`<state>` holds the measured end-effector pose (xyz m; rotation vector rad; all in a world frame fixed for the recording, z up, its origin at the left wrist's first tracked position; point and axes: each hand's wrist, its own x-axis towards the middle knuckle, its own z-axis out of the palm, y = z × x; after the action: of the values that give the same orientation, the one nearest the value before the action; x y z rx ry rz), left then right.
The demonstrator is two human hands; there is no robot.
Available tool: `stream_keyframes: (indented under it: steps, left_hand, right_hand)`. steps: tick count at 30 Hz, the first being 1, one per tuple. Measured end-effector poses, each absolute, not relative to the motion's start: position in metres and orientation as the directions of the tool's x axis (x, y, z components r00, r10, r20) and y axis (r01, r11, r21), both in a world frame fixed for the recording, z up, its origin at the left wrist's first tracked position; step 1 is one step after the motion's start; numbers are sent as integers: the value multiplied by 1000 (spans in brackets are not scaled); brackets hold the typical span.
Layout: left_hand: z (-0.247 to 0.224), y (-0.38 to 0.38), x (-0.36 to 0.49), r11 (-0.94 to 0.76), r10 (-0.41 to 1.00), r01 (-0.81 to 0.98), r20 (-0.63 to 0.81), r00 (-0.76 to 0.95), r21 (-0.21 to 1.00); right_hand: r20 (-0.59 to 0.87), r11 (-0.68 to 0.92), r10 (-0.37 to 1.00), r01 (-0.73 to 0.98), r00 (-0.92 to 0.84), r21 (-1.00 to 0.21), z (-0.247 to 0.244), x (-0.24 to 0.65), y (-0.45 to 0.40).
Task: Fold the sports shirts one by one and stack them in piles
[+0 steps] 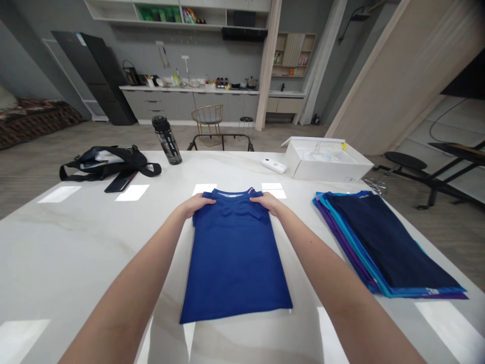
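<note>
Both hands on the cloth here: the left hand (197, 203) pinches one shoulder of a blue shirt (237, 258), thumb on top, while the right hand (268, 203) grips the other shoulder the same way, the two of them well apart with the neckline between. The shirt is front and centre on the white, faintly veined bench (94, 242), collar pointing away from the person, hem towards them, and there's a small red-and-white stripe on the collar near the right hand. The body of it spreads fairly smooth, with light creases below the neckline; whether the shoulders are lifted clear of the bench, I can't tell. Over to the right, a stack of folded garments (390, 242), dark navy on top, with turquoise, blue and purple edges peeking out beneath. Behind that stands an open white box (322, 171), clear plastic inside, and just beside it a small white device (274, 165). Across on the far left, a black bag (104, 164) slumps with its strap trailing, a phone (120, 181) lies right by it, and a dark bottle (166, 140) stands near. Beyond the bench, a gold wire-framed chair (207, 117) and a dark refrigerator (94, 76).
</note>
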<state>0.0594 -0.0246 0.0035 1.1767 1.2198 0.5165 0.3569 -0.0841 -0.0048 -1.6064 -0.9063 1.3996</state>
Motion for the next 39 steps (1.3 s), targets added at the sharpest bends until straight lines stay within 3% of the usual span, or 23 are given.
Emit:
stream_keyframes:
  steps: [6,9,14,20,31,39]
  left_hand:
    - [20,-60,63,299,876,80,-307,372,951]
    - [43,-78,64,232,894,48,-233,383,971]
    - [94,-116,74,-71,926,42,50,374,997]
    - [144,-171,94,-280,902,7,261,343,960]
    - [217,-281,142,-445,801,-161,471,369,881]
    - [244,-370,224,-378,663,-290,476,578,879]
  right_hand:
    - [-200,-181,972,-152,121,-972,-1,348,-116]
    - [-105,-85,986,-151,126,-985,18,349,-136]
    - [42,54,976,-48,215,-997,62,362,-177]
    - [174,197,971,-139,164,-970,113,378,-233]
    - [503,454,804,219,316,-864,207,421,-379]
    - [544,367,760,456,355,-811,267,506,-499]
